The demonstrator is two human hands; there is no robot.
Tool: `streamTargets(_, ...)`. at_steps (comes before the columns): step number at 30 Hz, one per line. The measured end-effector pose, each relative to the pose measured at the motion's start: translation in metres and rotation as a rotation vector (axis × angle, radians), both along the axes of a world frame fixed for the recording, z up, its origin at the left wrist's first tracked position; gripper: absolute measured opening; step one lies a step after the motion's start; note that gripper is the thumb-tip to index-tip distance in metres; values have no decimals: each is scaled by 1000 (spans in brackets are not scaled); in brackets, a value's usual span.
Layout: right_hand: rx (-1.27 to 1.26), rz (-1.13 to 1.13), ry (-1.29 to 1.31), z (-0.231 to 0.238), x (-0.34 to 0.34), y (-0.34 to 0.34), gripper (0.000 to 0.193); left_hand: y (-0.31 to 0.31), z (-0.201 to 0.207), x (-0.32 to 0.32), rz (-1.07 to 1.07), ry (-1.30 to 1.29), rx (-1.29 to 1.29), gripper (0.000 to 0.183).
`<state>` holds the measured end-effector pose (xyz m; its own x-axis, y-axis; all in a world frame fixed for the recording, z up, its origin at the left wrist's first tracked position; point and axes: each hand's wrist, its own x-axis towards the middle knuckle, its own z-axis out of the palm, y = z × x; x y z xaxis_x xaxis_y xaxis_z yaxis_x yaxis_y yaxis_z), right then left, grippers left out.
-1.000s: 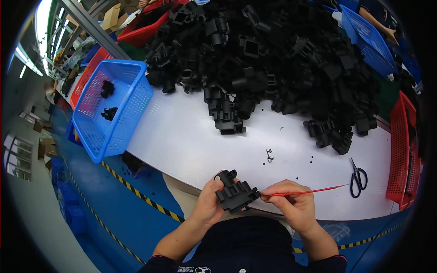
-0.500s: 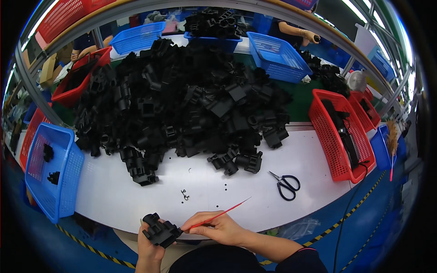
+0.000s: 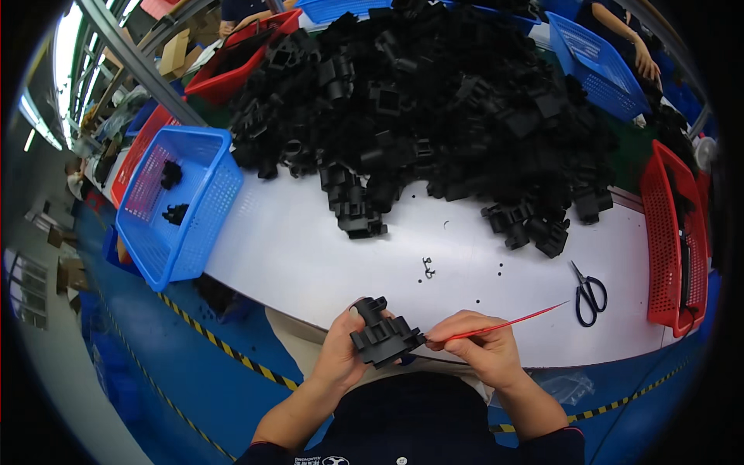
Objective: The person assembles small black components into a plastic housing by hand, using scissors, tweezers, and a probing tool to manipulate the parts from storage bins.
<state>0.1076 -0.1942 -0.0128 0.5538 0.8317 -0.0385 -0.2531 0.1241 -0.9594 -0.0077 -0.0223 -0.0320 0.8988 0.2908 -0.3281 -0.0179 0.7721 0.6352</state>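
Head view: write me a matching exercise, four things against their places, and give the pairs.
1. Scissors
2. Held part
3. Heap
4. Red tool

a. Across the view's upper middle
b. In the right hand
c. Between the tool's tip and a red basket
d. In the left hand

Pairs: 1-c, 2-d, 3-a, 4-b

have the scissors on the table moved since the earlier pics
No. The view has shifted, but against the right-hand red basket, the scissors keep the same place, to its left on the white table.
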Motion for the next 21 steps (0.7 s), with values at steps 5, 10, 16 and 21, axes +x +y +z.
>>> streamTargets(5,70,-5,130,0,-1,6,16,3,-1,-5,14,-23,-16,44)
streamTargets(10,10,-19,33,2,-5,8,15,5,0,-9,25,-118,-10,43)
streamTargets(16,-25,-82,-503,2,-9,17,17,7,-8,-13,16,-25,-55,44)
streamTargets(21,29,-244,-1088,-10,-10,28,21,-3,-10,-13,46,13,-6,40)
